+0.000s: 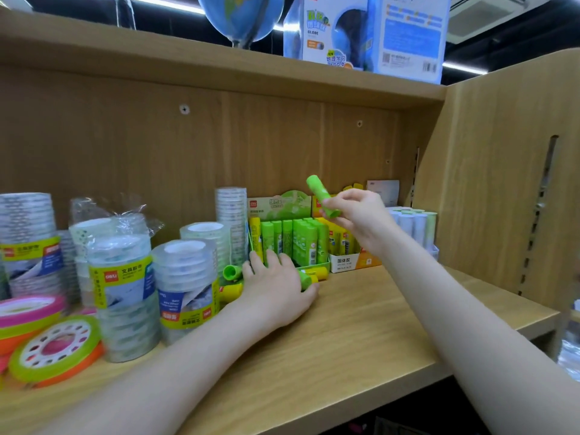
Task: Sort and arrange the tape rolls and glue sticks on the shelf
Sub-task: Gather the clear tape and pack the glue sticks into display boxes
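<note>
My right hand [356, 215] pinches a green glue stick [320, 193], tilted in the air above the green display box [314, 264] of upright green glue sticks. My left hand [276, 288] lies on the shelf over loose glue sticks, its fingers curled round a green and yellow one [310, 276]. Another green stick [231, 272] and a yellow one [230, 291] lie just left of that hand. Wrapped stacks of clear tape rolls [124, 296] [186, 287] stand to the left. Pink, green and orange tape rolls [53, 350] lie at the far left front.
An orange box [348, 262] of yellow glue sticks stands right of the green one, then a tray of white sticks [414, 226]. The shelf board [361, 334] has a side wall at the right. A globe and its box [370, 32] stand on the shelf above.
</note>
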